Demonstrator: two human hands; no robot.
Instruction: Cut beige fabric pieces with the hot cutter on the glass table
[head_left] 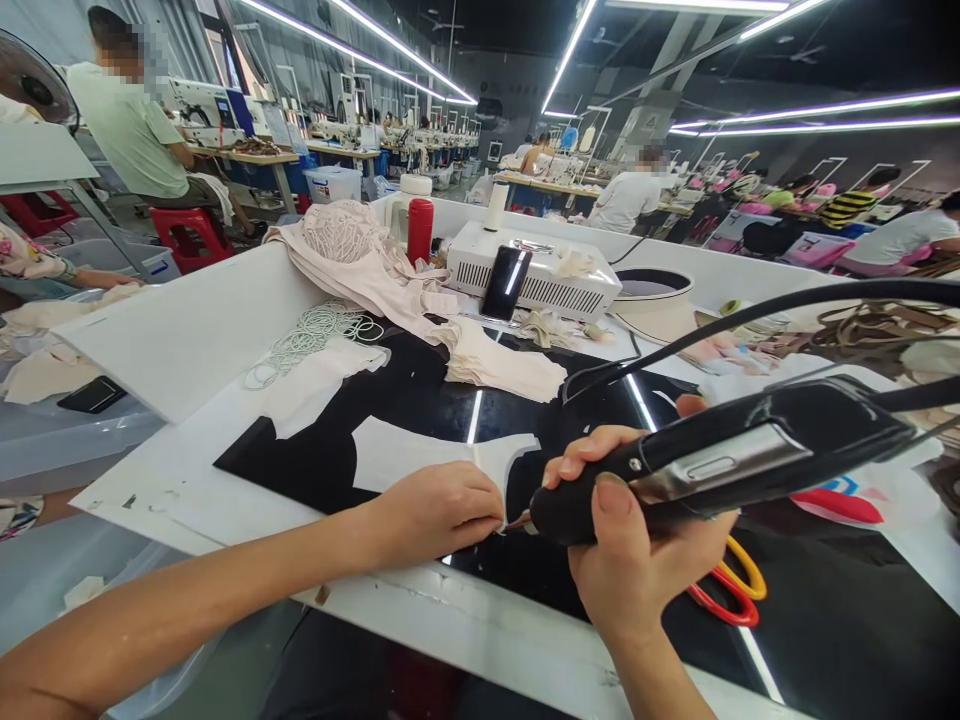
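My right hand [645, 550] is wrapped round a black corded hand tool [720, 450] with a silver lever and a thin copper-coloured tip. The tip points left and meets the corner of a white fabric piece [420, 455]. My left hand [435, 510] is closed at that corner, thumb and fingers pinching the fabric's edge; the pinched part is mostly hidden. The rest of the piece lies flat on a glossy black board [525, 580]. Scissors with red and orange handles [731, 590] lie under my right wrist, their blades hidden.
Behind are a stack of beige fabric pieces [502, 365], a heap of pale green cord [322, 335], beige garments [345, 250], a phone [506, 280] against a white vented box [555, 265], and a red bottle [420, 230]. The tool's black cable [787, 298] arches over the right side.
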